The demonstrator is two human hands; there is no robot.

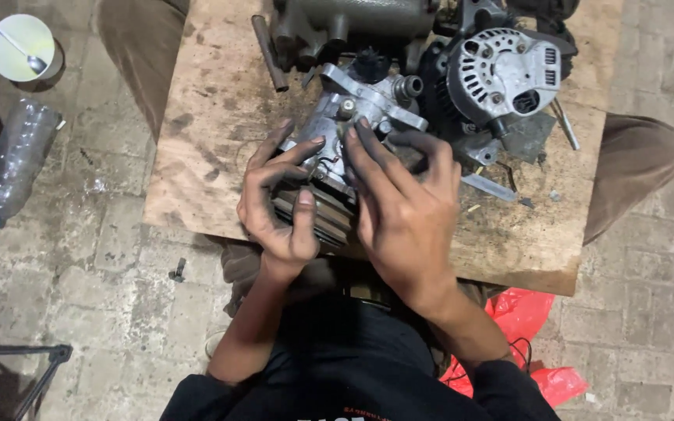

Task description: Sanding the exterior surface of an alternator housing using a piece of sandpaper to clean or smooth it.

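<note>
stone paving lies under a worn wooden desk [196,140], where a grey compressor [337,132] (greasy, beside an alternator [501,78]) is clasped by the left hand [282,210] and right hand [403,210].

Left hand [278,206] and right hand [403,206] grip what seems a compressor [345,129] on a wooden board [212,117].

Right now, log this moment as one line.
left hand: grips compressor pulley end | right hand: on compressor body | alternator: behind, untouched | support: wooden board
</note>
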